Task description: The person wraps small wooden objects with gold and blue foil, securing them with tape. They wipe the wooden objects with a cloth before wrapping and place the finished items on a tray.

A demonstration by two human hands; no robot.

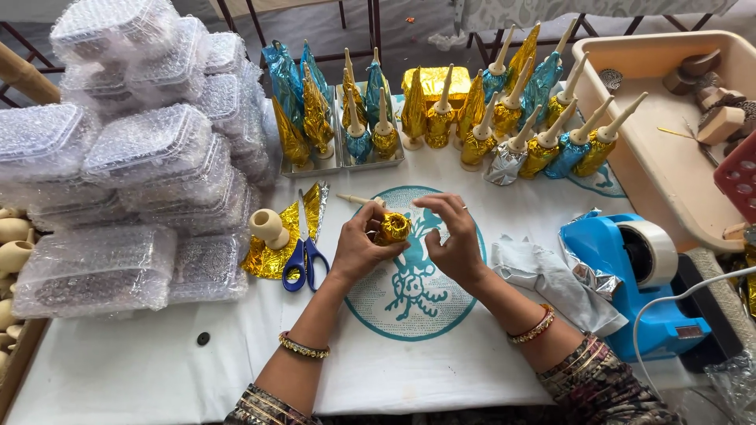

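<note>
Best done with the left hand [358,248] gripping the gold-foil-wrapped wooden piece [391,228] steady over the teal print on the white cloth [157,362], the right hand [453,244], fingers pinched narrow at its top, pressing the foil snug, without tearing.

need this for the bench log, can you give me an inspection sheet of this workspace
surface: white cloth with a teal round print.
job's things: gold-foiled piece, cream spike pointing left.
clutter: blue scissors, foil scraps, bare clay piece, wrapped cones, bubble-wrapped boxes, tape dispenser.
hands: left hand grips the piece; right hand pinches its foil.
cables: white cable by the dispenser.
surroundings: beige tub of wooden bits.
</note>
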